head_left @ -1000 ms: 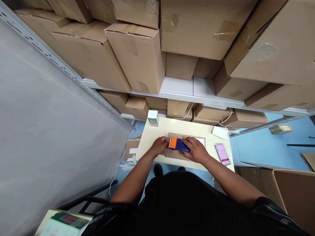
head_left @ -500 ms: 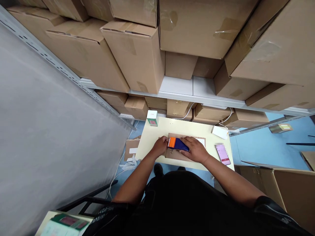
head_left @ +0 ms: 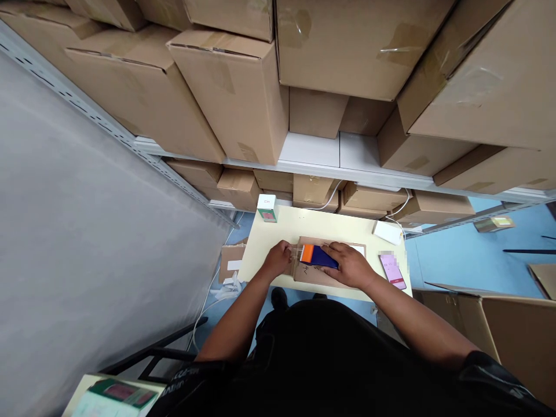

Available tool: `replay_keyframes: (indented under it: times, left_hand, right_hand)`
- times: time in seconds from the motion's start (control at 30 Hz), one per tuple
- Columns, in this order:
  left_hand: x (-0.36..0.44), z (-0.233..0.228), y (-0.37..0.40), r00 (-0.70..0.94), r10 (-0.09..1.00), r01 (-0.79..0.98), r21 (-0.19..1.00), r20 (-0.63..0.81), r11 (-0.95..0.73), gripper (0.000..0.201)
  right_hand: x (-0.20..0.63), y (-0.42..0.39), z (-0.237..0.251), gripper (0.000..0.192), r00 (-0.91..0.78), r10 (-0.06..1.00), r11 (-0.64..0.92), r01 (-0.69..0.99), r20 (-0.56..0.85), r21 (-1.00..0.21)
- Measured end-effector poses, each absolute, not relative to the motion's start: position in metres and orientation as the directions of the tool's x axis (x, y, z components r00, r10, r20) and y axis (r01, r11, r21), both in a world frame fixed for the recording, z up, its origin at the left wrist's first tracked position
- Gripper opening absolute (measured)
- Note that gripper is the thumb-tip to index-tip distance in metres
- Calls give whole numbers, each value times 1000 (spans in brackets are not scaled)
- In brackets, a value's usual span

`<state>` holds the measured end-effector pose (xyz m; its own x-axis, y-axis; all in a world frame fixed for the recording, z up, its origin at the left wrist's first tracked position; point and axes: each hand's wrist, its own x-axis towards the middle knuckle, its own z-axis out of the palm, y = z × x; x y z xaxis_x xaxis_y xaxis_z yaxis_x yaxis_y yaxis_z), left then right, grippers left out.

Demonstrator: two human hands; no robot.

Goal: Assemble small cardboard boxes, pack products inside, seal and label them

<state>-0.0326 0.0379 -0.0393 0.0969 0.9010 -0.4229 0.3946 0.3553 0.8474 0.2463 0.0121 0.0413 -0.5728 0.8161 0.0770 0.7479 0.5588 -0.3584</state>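
Since half a second ago, left hand [head_left: 278,259] has drawn slightly left of the orange-and-blue box [head_left: 319,255]; fingers pinched, possibly on clear tape, too small to confirm. Right hand [head_left: 351,266] lies over the box's right end, fingers pressing it onto the cardboard sheet [head_left: 310,274] on the table [head_left: 330,225]. Phone [head_left: 392,270] right.

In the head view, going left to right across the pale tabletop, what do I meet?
Small white and green box at the far left corner → left hand → orange and dark blue flat pack on the brown cardboard sheet → right hand → pink-screened phone.
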Motion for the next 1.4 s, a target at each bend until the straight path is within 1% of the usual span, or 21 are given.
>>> replay_keyframes:
  times: [0.1, 0.27, 0.5, 0.73, 0.93, 1.17, 1.3, 1.4]
  left_hand:
    - [-51, -35, 39, 49, 899, 402, 833, -435, 381, 10]
    - [-60, -38, 38, 93, 891, 437, 822, -444, 364, 11]
    - [-60, -57, 20, 118, 923, 391, 871, -367, 297, 14]
    - [-42, -87, 7, 56, 898, 381, 841, -437, 385, 15]
    - [-34, -102, 11, 28, 921, 341, 870, -388, 356, 13]
    - [-10, -115, 15, 101, 916, 452, 839, -388, 305, 14]
    - [5, -122, 19, 79, 913, 482, 817, -399, 315, 13]
    - [2, -122, 21, 72, 917, 506, 807, -392, 305, 27]
  right_hand:
    - [263, 11, 43, 62, -551, 832, 538, 772, 67, -339]
    - [281, 6, 41, 62, -570, 820, 551, 770, 40, -321]
    - [279, 4, 40, 62, -601, 798, 582, 749, 46, -316]
    - [275, 4, 43, 60, -634, 772, 614, 728, 41, -306]
    - [277, 3, 39, 58, -640, 767, 625, 730, 43, -277]
    - [271, 2, 39, 57, -631, 773, 620, 731, 64, -284]
    - [270, 2, 39, 57, -632, 773, 619, 732, 58, -284]
    - [269, 2, 37, 57, -623, 780, 613, 743, 58, -271]
